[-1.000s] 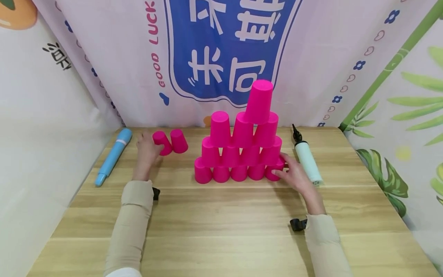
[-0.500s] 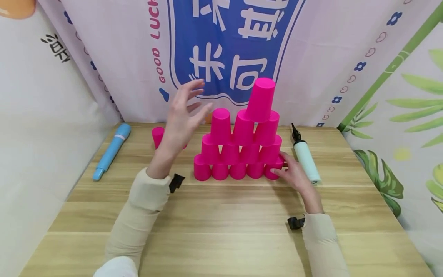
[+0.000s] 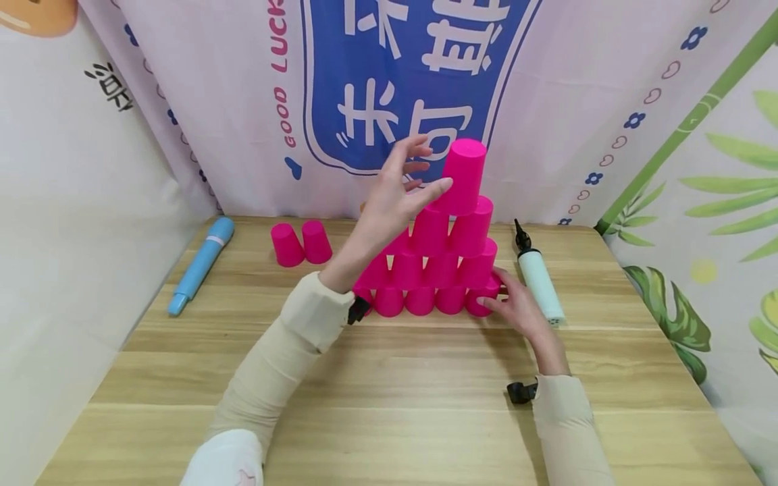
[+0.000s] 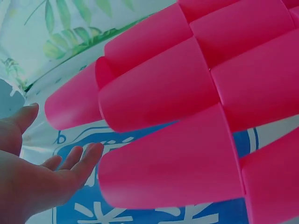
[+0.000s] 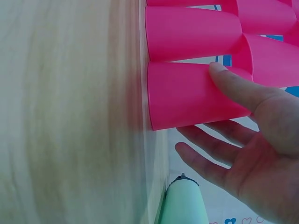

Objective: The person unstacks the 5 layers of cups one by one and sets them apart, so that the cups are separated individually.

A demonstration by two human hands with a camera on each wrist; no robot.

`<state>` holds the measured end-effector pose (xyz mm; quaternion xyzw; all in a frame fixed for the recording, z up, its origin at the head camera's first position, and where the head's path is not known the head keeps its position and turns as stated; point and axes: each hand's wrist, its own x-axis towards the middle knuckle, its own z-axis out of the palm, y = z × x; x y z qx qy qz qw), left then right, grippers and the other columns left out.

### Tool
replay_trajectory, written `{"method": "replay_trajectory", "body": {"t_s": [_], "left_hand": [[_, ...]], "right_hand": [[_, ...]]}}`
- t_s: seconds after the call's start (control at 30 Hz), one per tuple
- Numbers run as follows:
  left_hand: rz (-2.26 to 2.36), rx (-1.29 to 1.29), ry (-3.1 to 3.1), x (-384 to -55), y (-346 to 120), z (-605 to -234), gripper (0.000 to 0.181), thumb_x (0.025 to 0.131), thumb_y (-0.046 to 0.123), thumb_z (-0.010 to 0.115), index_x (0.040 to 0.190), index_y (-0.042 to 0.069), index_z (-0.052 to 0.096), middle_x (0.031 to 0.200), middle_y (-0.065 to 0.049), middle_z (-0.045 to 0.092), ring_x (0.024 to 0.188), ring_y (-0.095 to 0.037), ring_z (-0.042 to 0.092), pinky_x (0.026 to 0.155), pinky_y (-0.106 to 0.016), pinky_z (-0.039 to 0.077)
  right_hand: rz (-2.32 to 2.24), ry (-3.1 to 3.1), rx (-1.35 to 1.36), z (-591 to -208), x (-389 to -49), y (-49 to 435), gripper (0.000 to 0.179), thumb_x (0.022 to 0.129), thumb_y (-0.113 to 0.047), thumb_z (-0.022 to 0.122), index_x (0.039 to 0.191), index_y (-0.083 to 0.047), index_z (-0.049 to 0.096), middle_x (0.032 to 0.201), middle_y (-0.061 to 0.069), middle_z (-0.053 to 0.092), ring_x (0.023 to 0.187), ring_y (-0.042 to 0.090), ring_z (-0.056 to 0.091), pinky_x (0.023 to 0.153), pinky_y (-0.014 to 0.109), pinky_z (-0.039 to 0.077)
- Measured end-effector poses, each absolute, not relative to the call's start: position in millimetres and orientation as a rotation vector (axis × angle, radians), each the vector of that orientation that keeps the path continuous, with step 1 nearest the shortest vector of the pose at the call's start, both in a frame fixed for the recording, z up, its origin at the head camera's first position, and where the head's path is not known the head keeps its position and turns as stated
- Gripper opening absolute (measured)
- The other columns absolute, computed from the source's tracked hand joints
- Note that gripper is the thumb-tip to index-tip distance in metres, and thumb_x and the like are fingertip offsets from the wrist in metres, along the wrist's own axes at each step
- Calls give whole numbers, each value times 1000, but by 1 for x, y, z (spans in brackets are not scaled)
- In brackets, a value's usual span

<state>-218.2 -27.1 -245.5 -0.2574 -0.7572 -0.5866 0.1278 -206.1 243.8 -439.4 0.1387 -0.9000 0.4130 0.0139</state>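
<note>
A pyramid of upside-down pink plastic cups (image 3: pixel 419 270) stands on the table, in rows that narrow upward. Its top cup (image 3: pixel 464 177) sits alone over the right part of a row of 3. My left hand (image 3: pixel 389 202) is raised in front of the upper left part, fingers spread and holding nothing; the left wrist view shows a gap between this hand (image 4: pixel 46 182) and the top cup (image 4: pixel 74 100). At the bottom right, my right hand (image 3: pixel 523 307) grips the end cup (image 5: pixel 187 95), thumb on the front and fingers behind. Two loose pink cups (image 3: pixel 301 243) stand upside down at the back left.
A blue pump-like tube (image 3: pixel 202 266) lies at the table's left. On the right lies a pale green hand pump (image 3: pixel 541 287) with a black nozzle, close beside my right hand. A printed cloth (image 3: pixel 547 101) hangs behind the wooden table (image 3: pixel 395 405).
My left hand has left the loose cups, risen and moved right to the upper pyramid, with nothing in it. The right hand has stayed at the bottom right cup.
</note>
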Motion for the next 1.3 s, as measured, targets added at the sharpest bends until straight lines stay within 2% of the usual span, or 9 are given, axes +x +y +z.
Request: {"method": "replay_trajectory", "body": {"t_s": [0.27, 0.57, 0.93, 1.3], "left_hand": [[-1661, -697, -2275, -227, -11, -249, 70, 83, 26, 76, 142, 11, 41, 134, -5, 50, 118, -17, 53, 95, -24, 47], [-1650, -665, -2321, -233, -5, -255, 71, 81, 22, 77, 142, 11, 41, 129, -5, 53, 113, -15, 54, 92, -24, 49], [-1630, -741, -2291, -232, -1, -254, 71, 81, 18, 77, 141, 10, 41, 125, -6, 54, 109, -16, 56, 86, -24, 51], [-1618, -816, -2146, -226, -7, -250, 72, 80, 17, 77, 141, 9, 41, 124, -6, 53, 107, -15, 55, 86, -24, 51]], "right_hand": [[1307, -2795, 445, -440, -205, 244, 67, 87, -15, 72, 143, -2, 37, 129, 21, 54, 114, 38, 54, 95, 53, 47], [1304, -2793, 451, -442, -205, 242, 67, 87, -14, 72, 143, -2, 38, 129, 22, 54, 114, 39, 54, 94, 53, 47], [1322, -2794, 449, -440, -206, 242, 68, 87, -15, 72, 144, -3, 37, 130, 20, 53, 115, 38, 54, 95, 53, 47], [1326, -2787, 440, -439, -204, 244, 67, 87, -14, 72, 144, -3, 38, 129, 21, 53, 115, 38, 54, 94, 54, 47]]}}
